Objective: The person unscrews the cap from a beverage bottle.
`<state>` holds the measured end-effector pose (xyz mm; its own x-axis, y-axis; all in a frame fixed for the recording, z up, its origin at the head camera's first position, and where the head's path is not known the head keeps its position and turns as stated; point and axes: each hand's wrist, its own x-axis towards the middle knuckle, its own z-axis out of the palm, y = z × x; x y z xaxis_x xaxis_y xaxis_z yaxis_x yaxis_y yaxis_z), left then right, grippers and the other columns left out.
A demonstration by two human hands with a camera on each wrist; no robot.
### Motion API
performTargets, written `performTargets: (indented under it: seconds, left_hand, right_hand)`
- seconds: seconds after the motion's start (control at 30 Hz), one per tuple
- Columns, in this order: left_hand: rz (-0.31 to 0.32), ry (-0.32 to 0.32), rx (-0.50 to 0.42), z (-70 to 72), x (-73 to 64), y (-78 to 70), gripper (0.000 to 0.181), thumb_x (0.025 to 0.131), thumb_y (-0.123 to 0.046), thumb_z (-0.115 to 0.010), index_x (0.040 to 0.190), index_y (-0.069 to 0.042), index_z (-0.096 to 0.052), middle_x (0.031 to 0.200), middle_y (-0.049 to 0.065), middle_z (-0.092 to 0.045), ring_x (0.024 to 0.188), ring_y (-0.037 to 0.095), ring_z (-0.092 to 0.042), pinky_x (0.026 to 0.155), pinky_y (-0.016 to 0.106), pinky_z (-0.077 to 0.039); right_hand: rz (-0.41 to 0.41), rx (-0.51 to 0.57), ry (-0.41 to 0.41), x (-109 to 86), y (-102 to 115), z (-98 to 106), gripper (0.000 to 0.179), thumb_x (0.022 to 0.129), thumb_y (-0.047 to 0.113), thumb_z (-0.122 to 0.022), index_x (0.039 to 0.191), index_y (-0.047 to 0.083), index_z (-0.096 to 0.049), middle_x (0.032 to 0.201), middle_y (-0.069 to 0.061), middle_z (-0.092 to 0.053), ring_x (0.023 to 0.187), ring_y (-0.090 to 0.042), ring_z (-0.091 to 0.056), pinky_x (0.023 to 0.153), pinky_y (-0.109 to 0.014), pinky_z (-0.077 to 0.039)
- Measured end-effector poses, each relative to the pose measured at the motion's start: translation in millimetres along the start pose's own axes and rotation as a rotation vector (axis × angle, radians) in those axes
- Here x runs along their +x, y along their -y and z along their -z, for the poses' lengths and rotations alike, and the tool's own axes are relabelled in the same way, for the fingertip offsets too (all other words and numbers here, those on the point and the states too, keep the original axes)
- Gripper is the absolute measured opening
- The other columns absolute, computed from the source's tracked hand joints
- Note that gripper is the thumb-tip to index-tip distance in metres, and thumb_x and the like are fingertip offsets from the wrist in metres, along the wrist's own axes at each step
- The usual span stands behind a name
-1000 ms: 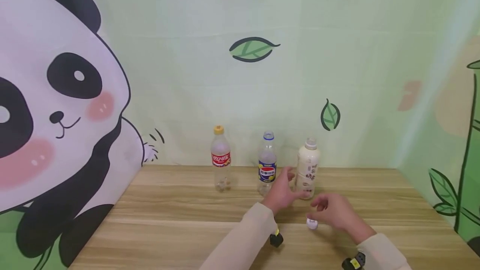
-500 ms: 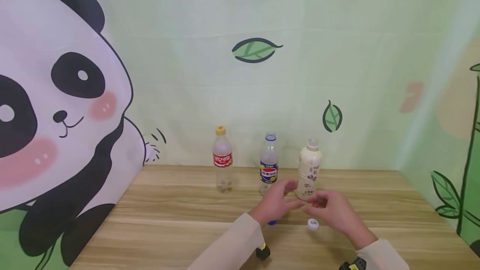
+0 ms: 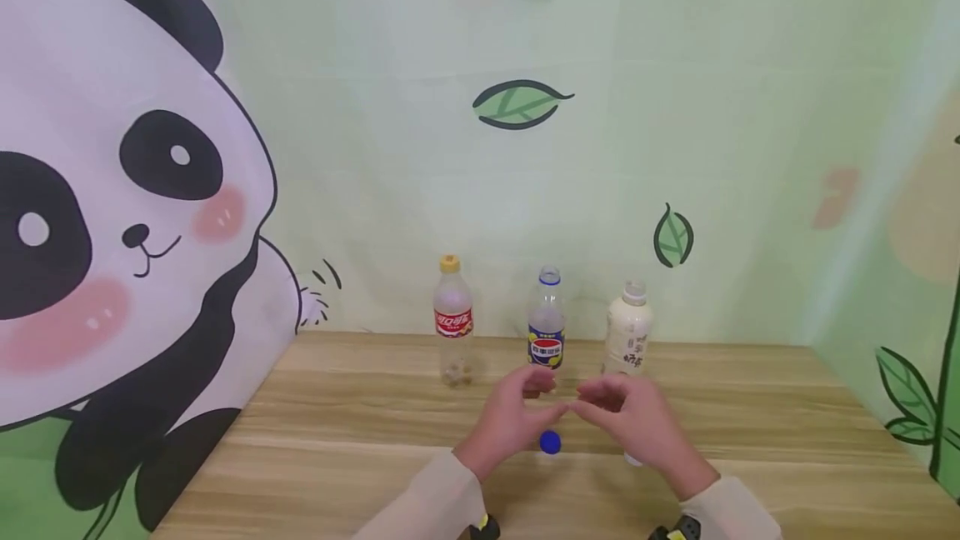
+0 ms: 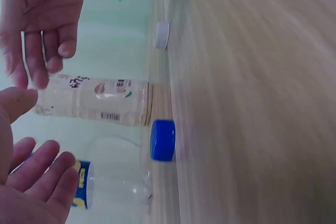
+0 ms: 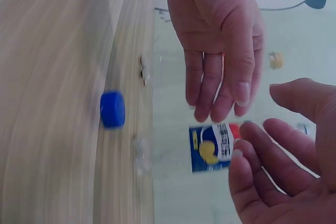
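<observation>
My left hand (image 3: 508,419) hovers over the table just behind a blue bottle cap (image 3: 550,442), its fingers loosely bent and holding nothing. Facing it, my right hand (image 3: 641,423) is likewise relaxed, thumb tips of the two nearly meeting in the head view. A white cap (image 4: 161,35) lies on the wood, mostly hidden under the right hand in the head view. Behind the hands stand a clear bottle with a blue Pepsi-style label (image 3: 546,347) and no cap, and a cream-coloured drink bottle (image 3: 628,333) with an uncapped-looking neck. The hands cover the lower part of both.
A clear bottle with a red label (image 3: 453,322) and yellow cap stands upright to the left of the others. The wooden table (image 3: 337,415) ends at a green cloth backdrop (image 3: 375,148) printed with a panda and leaves.
Both hands have moved left and away from the cream-coloured bottle. The blue cap has come into full view, while the white cap is now mostly covered. The bottles still stand in their row.
</observation>
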<state>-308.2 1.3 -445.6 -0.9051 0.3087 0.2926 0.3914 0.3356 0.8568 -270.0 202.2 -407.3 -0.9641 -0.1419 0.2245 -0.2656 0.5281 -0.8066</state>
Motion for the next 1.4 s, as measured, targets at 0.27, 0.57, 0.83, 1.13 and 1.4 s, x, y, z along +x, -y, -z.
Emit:
performTargets:
  seconds: [0.27,0.57,0.83,1.13,1.4]
  left_hand:
    - [-0.042,-0.243,0.001,18.2,-11.2,10.2,0.032,0.090,-0.020,-0.079,0.118,-0.012,-0.066,0.110,0.004,-0.070,0.106,0.025,-0.065,0.096,0.043,-0.055]
    - [-0.038,-0.459,0.018,37.2,-11.3,18.4,0.028,0.089,-0.014,-0.078,0.113,-0.013,-0.064,0.105,0.002,-0.067,0.100,0.017,-0.060,0.092,0.037,-0.053]
    - [-0.082,-0.658,0.044,56.3,0.6,33.5,0.038,0.084,-0.011,-0.082,0.113,-0.005,-0.057,0.110,0.014,-0.058,0.108,0.029,-0.049,0.090,0.040,-0.044]
    - [-0.004,-0.770,-0.004,62.1,22.3,46.7,0.068,0.079,-0.023,-0.087,0.124,-0.003,-0.041,0.119,0.017,-0.042,0.113,0.026,-0.039,0.094,0.039,-0.037]
    - [0.091,-0.788,-0.026,63.7,42.2,51.4,0.091,0.074,-0.035,-0.089,0.139,-0.005,-0.033,0.136,0.019,-0.039,0.128,0.038,-0.038,0.104,0.046,-0.037]
  right_hand:
    - [0.024,0.111,0.013,14.9,19.8,-27.8,0.026,0.088,0.029,-0.081,0.107,0.011,-0.077,0.102,-0.002,-0.078,0.088,-0.013,-0.070,0.077,-0.023,-0.058]
    - [0.054,0.128,-0.085,30.5,38.2,-53.7,0.015,0.089,0.022,-0.080,0.103,0.016,-0.077,0.100,0.000,-0.078,0.089,-0.012,-0.069,0.079,-0.025,-0.058]
    - [0.101,0.172,-0.171,49.6,57.7,-69.1,0.017,0.089,0.026,-0.081,0.104,0.018,-0.078,0.099,0.003,-0.077,0.090,-0.013,-0.068,0.081,-0.027,-0.057]
    - [0.136,0.284,-0.246,70.6,83.0,-90.4,0.026,0.088,0.024,-0.081,0.110,0.011,-0.077,0.105,-0.005,-0.077,0.092,-0.018,-0.069,0.085,-0.034,-0.058]
    - [0.149,0.303,-0.334,95.7,102.8,-100.3,0.032,0.086,0.025,-0.083,0.112,0.010,-0.075,0.108,-0.013,-0.076,0.093,-0.023,-0.069,0.082,-0.038,-0.060]
